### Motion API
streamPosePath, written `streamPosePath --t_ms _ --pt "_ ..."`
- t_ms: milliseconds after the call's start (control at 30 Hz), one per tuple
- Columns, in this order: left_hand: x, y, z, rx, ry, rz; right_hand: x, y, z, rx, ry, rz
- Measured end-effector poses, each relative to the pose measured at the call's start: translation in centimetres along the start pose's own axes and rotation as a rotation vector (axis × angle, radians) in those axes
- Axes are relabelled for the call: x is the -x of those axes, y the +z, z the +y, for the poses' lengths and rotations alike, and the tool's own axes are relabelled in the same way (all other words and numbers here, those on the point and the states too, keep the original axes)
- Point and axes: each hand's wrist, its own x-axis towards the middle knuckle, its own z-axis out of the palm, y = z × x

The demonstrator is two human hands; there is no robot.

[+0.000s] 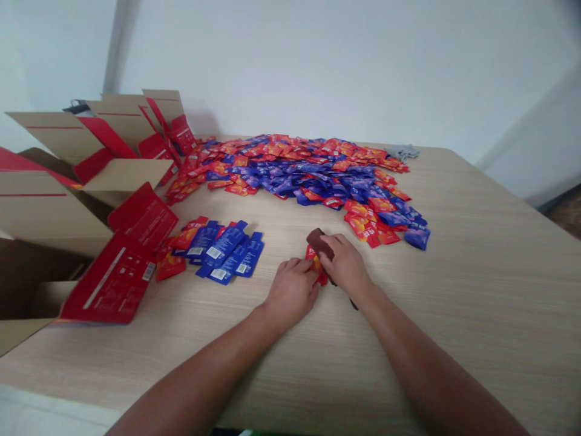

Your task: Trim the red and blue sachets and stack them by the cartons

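Note:
At the middle of the table, a red-and-orange sachet (322,279) lies partly covered between my two hands. My left hand (292,292) has its bent fingers together, the fingertips on the sachet's left side. My right hand (345,265) is closed on a brown, soft-looking flat piece (319,243), pinched between thumb and fingers above the sachet. A dark strip (353,304) shows under my right wrist; whether it belongs to the brown piece I cannot tell. Left of my hands lie several flat blue cartons (226,248) with white barcodes, overlapping one another.
A long heap of red and purple sachets (295,172) spreads across the back of the table (472,260). Open red cardboard boxes (115,275) with raised flaps stand along the left. Small grey pieces (403,151) lie at the heap's far right. A white wall (345,66) rises behind.

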Motion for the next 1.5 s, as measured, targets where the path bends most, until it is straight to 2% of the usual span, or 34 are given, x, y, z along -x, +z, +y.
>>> streamPosePath --t_ms 133,267,633,767,967,1200,1500 --pt "0.0 -0.1 0.0 -0.005 -0.006 0.007 1.0 -1.1 -0.9 -0.031 -0.115 -0.090" --pt "-0.1 -0.1 0.1 -0.022 -0.013 -0.001 1.7 -1.7 -1.2 -0.084 -0.119 -0.154" --pt "0.0 -0.2 0.1 -0.024 -0.011 -0.014 0.0 -0.2 0.4 0.001 0.062 -0.033" --pt "0.0 -0.2 0.1 -0.017 -0.011 -0.018 0.3 -0.9 0.1 0.004 0.003 -0.059" --pt "-0.1 -0.2 0.0 -0.010 -0.025 -0.017 1.7 -1.6 -0.4 -0.129 -0.111 -0.167" --pt "0.1 -0.1 0.1 -0.007 -0.008 -0.005 1.1 -1.0 0.0 -0.119 -0.011 -0.129" --pt "-0.1 -0.4 0.4 0.002 -0.045 -0.003 -0.5 -0.5 1.2 0.052 0.134 -0.025"
